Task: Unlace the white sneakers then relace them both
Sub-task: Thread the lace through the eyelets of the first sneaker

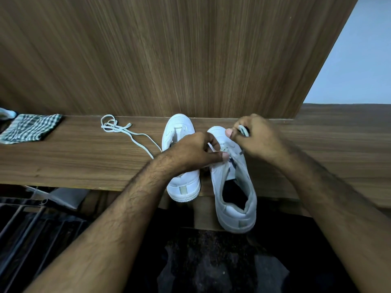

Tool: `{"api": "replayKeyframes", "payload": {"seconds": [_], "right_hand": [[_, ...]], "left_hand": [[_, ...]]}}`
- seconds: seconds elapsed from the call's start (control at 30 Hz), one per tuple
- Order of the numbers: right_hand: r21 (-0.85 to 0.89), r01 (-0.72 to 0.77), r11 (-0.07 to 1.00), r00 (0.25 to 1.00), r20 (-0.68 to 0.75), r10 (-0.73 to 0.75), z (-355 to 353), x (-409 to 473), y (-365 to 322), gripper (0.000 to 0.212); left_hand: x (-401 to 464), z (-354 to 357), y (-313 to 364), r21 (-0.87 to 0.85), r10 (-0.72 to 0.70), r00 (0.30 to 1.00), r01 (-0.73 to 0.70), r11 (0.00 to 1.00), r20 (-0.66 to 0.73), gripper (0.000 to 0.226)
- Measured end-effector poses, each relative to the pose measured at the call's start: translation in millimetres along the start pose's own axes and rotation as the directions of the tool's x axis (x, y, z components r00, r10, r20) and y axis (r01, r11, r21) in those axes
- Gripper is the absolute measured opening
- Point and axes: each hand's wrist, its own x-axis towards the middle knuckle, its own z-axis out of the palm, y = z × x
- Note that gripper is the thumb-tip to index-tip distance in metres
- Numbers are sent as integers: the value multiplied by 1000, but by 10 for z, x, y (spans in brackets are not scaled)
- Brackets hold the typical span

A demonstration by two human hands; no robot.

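Observation:
Two white sneakers stand side by side on a wooden shelf (84, 161), toes toward the back panel. The left sneaker (182, 187) has no lace in its eyelets. A loose white lace (127, 132) lies on the shelf to its left. The right sneaker (234, 197) is nearer, with its heel past the shelf's front edge. My left hand (194, 153) pinches at the eyelet area of the right sneaker. My right hand (258, 138) grips a bunched white lace (243, 130) above that sneaker's toe.
A folded green checked cloth (31, 127) lies at the shelf's far left. A tall wooden back panel (190, 56) rises right behind the sneakers. Metal bars (25, 218) run below the shelf on the left. A dark patterned floor or fabric (211, 261) lies below.

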Motion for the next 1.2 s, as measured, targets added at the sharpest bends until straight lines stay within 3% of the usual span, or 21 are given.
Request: {"api": "replayKeyframes", "payload": {"seconds": [0.13,0.23,0.33,0.4,0.5,0.57,0.7,0.83,1.0,1.13,1.2], "right_hand": [[215,36,976,987,-160,-1,-109,-5,-2,26],[158,43,987,986,-165,-17,-134,-19,20,18],[11,40,999,992,121,-41,-128,-51,110,14],[-56,49,997,936,351,-26,-136,-115,135,22],[-83,29,996,889,457,12,-152,-201,95,32],[-87,-2,996,900,434,39,-147,-190,88,27],[-94,-69,993,899,425,103,-112,-116,138,13],[-54,-123,991,872,471,134,-92,-91,166,12],[10,-163,987,908,392,146,-61,-89,192,12],[81,-162,983,973,179,145,12,-39,153,12],[97,-148,984,981,140,133,22,2,146,15]], "left_hand": [[-27,106,101,109,5,996,-15,994,94,73],[-36,199,113,180,-22,996,5,984,92,78],[-17,174,77,25,-114,987,112,993,117,76],[-16,110,40,-75,-164,973,178,981,163,72],[5,79,-4,-173,-153,973,183,968,171,54],[7,130,21,-107,-119,985,133,985,121,51],[33,301,72,260,8,1000,0,966,-27,66],[31,297,84,267,19,1000,-20,964,5,71],[1,241,91,220,6,998,-21,975,66,76],[57,280,108,181,52,997,-42,983,-52,57],[89,285,105,220,95,986,-63,973,-137,57]]}}
